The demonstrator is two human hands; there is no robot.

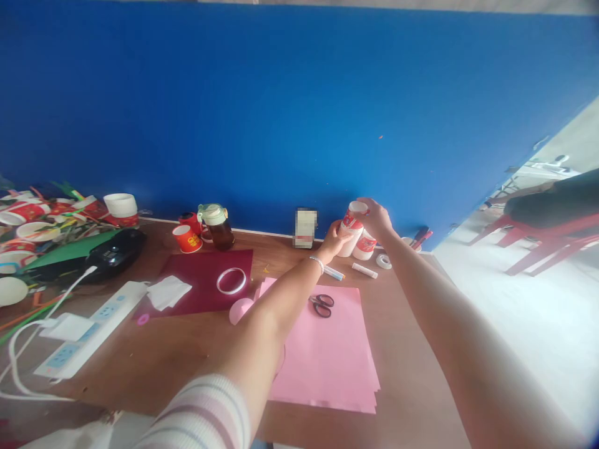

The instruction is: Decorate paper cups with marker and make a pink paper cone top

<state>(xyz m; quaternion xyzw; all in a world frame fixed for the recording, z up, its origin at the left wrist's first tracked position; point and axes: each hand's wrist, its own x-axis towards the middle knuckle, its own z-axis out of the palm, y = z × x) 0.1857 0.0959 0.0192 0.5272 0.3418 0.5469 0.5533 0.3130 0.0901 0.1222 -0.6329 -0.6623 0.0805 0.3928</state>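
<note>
At the back of the table, near the blue panel, both hands are on a tall stack of red-and-white paper cups (347, 248). My left hand (336, 240), with a bracelet at the wrist, is closed round the stack's left side. My right hand (375, 216) grips the red-patterned cup (358, 207) at the top, its white mouth facing up. Part of that cup is hidden behind the fingers. Just right of the stack stands another red-and-white paper cup group (364, 247). A glue stick (364, 270), a marker-like tube (334, 272) and a tape roll (384, 261) lie in front.
Black-handled scissors (322, 305) rest on pink paper sheets (327, 355). Leftward are a dark red sheet (201, 299), a white ring (231, 281), a lidded bottle (218, 227), a red paper cup (186, 239), a power strip (105, 324) and piled cut cups. A blue panel (262, 112) borders the back.
</note>
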